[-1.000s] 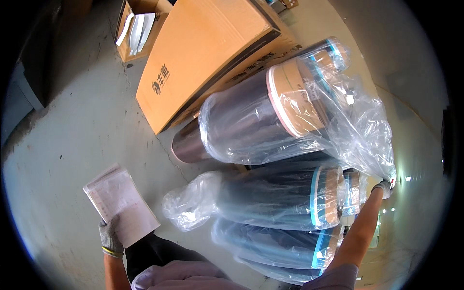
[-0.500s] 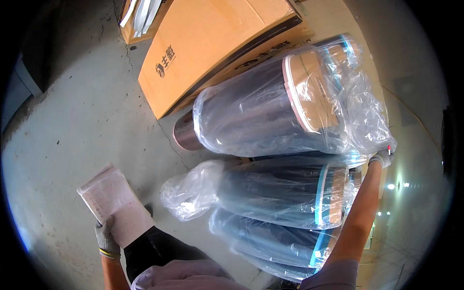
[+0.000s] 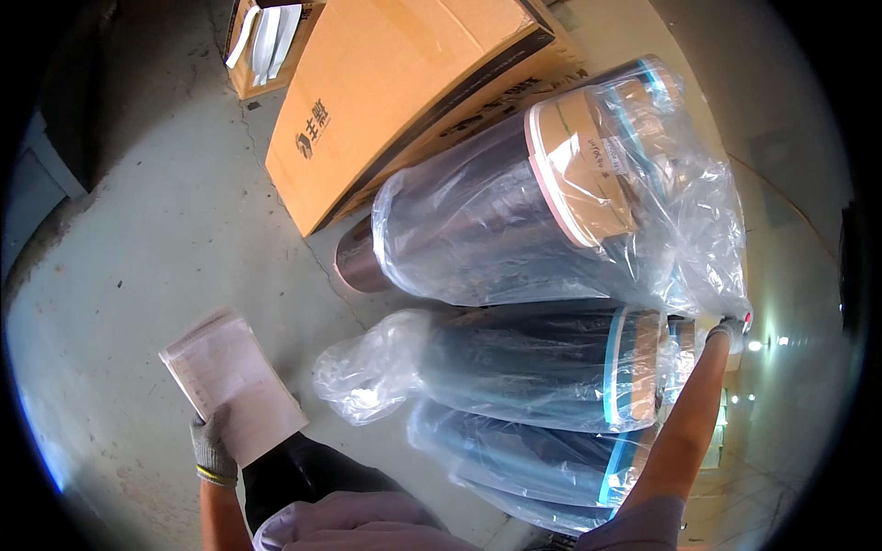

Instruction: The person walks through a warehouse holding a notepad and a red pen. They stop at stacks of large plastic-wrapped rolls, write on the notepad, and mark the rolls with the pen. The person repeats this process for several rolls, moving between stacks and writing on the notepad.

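My left hand, in a grey knit glove with a yellow band, grips a thick pad of papers at its lower left edge, thumb on top. Far to the right, my gloved right hand is closed on the gathered end of a clear plastic bag. A small red tip shows beside those fingers; what it belongs to I cannot make out. The bag covers a large dark roll lying on its side. Through the plastic, a brown cardboard end piece with handwriting shows.
Nearer me lie more plastic-wrapped dark rolls with blue-edged ends. Behind the large roll stands a big cardboard box. A smaller box with white strips sits at the back. The grey floor has a crack.
My right hand has moved slightly down and nearer, drawing the plastic tauter. Handwriting on the cardboard end now shows clearly. The pad shifts slightly right in view, still in my left hand.
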A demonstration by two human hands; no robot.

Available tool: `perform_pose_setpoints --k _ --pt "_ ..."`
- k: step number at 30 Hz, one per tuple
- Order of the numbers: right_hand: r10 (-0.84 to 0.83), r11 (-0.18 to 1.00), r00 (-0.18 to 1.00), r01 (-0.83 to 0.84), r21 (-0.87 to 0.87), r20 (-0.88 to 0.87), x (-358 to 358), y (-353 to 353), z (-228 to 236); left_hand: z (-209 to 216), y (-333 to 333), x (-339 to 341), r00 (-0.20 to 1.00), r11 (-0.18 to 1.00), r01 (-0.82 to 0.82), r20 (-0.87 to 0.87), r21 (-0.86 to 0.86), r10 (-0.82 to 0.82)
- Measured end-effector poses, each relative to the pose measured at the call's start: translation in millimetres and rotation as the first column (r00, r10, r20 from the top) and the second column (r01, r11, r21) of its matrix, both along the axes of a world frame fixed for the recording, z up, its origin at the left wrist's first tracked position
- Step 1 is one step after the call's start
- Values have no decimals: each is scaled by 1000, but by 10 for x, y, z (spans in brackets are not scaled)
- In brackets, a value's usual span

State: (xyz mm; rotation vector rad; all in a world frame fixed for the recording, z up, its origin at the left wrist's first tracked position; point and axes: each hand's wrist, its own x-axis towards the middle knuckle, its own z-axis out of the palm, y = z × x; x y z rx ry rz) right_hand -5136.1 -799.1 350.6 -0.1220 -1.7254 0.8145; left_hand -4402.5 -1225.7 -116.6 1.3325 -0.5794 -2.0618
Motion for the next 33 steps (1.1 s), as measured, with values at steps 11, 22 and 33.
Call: perform_pose_setpoints --k 11,22,33 --pt "479 873 878 -478 96 8 -190 -1650 872 302 -27 -35 1000 999 5 9 43 -5" --pt "693 699 550 -669 -251 466 -1042 -1907 -323 -21 -101 435 991 991 -127 46 53 124" --pt "532 804 820 -567 179 210 -48 -2250 -734 183 -112 365 992 992 -121 25 -29 122"
